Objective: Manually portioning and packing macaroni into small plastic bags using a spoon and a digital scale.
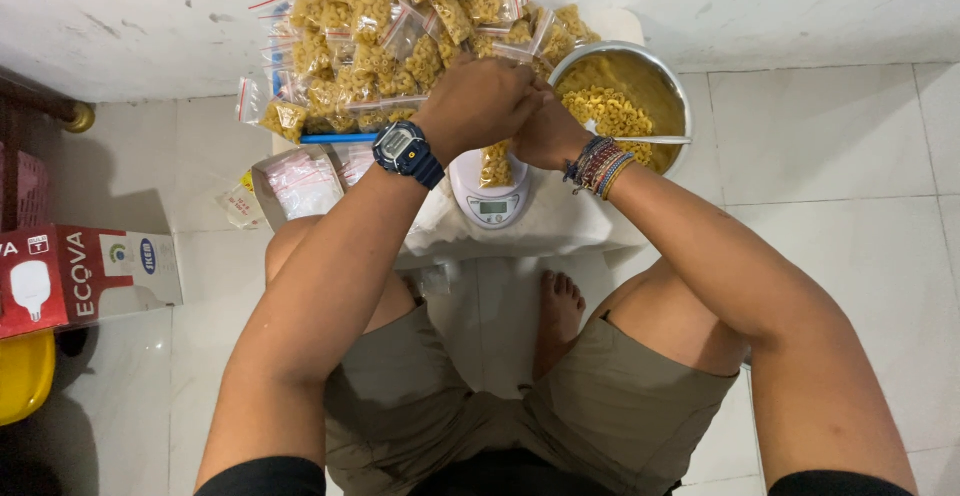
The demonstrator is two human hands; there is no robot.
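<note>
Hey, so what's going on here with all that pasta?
A seated person has both hands together over a small white kitchen scale. The left hand and right hand grip a small clear bag of elbow macaroni that hangs just over the scale. To the right, a metal bowl holds loose macaroni and a spoon. Behind the hands lies a pile of filled bags, and a box of empty bags sits to the left.
</note>
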